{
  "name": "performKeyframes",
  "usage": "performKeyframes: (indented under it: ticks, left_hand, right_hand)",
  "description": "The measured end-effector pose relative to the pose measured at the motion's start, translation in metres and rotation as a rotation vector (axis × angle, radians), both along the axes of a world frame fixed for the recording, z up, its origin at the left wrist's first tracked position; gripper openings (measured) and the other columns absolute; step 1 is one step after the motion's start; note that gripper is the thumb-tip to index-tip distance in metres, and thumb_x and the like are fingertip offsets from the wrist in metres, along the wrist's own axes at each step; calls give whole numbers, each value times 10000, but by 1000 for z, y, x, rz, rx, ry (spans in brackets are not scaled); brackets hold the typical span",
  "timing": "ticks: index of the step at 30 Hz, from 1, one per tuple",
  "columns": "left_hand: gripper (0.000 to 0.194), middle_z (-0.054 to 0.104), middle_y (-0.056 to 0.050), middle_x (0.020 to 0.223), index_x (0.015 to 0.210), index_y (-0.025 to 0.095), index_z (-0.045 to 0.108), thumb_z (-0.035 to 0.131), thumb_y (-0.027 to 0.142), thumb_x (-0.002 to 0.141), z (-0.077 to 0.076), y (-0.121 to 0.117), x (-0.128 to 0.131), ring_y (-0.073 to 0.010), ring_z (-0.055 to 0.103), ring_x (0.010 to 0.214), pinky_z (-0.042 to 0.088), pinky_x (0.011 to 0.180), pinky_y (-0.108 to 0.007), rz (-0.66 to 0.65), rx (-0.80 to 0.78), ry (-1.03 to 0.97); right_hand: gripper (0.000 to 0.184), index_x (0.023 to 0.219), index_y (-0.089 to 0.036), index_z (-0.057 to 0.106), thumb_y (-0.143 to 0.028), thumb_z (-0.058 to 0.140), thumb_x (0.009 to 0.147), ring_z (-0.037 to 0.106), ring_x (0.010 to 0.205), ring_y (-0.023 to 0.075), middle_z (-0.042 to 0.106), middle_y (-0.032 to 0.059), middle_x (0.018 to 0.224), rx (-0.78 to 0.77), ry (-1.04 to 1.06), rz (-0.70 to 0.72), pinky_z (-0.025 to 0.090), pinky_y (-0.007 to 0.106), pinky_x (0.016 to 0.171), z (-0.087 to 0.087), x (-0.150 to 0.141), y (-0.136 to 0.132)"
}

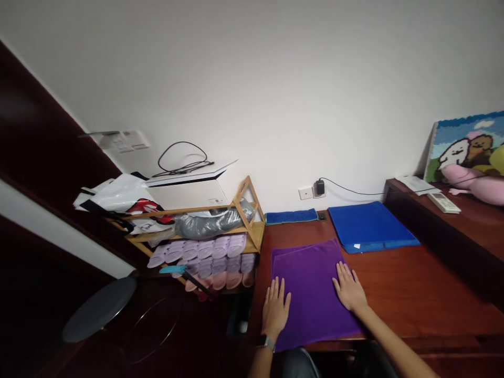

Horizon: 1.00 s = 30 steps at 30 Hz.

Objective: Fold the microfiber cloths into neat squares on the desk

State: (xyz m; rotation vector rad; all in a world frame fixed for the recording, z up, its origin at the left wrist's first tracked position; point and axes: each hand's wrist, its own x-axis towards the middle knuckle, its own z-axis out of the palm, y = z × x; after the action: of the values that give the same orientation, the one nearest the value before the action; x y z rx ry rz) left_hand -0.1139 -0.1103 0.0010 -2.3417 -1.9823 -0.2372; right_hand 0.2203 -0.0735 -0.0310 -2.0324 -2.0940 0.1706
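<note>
The pale wall (275, 105) stood behind a reddish-brown worktop (413, 289), with a raised brown surface (476, 224) along its right side. A wooden rack (258, 242) stood to the left of the worktop, bearing a white box (185, 195) on top and rows of lilac and pink slippers (212, 249) below. The purple cloth (311, 294) lay flat on the worktop at its near left part, its layers slightly offset at the far left corner. A folded blue cloth (372, 226) lay beyond it and to the right, with a small white label at its near edge. A narrow dark blue cloth (291, 216) lay along the wall. The left hand (275, 307) rested over the purple cloth's left edge and the right hand (349, 287) over its right edge; each grip was spread, palm down, fingers extended and thumb apart. A pale remote control (444, 202) lay on the raised surface. A black adapter (320, 186) was plugged into the wall. A band with a dark face (268, 343) encircled the left wrist.
</note>
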Motion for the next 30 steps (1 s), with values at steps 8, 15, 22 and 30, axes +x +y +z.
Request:
performKeyframes:
  ticks: [8,15,22,30]
  left_hand:
    - [475,725,-133,1353,1300,196,735,365,347,1044,25,-49,24,-321,638,1298,488,1131,-512,120,93,21]
    - [508,461,-56,1653,1551,273,509,438,342,1053,52,6,18,-260,412,1531,373,1252,-511,-181,-4,-8]
    - [559,445,-78,1653,1609,294,427,370,415,1066,-17,-35,16,-340,396,1534,400,1211,-602,153,96,32]
    - [521,456,-44,1642,1536,358,536,460,482,1036,-17,-64,39,-363,476,1481,464,1176,-612,-18,75,-80]
  right_hand:
    - [680,1626,-81,356,-387,228,1031,248,1597,276,298,141,1703,9,51,-7,174,494,1294,50,-38,25]
    - [770,1620,-57,362,-523,249,1017,244,1594,336,286,178,1701,29,63,-200,129,557,1298,0,-79,-55]
    - [719,1632,-129,344,-524,306,1033,243,1598,259,283,106,1705,-45,98,208,176,491,1307,38,-27,12]
    - [698,1640,-94,314,-434,242,1035,217,1605,273,260,109,1716,0,84,58,169,504,1308,42,-35,20]
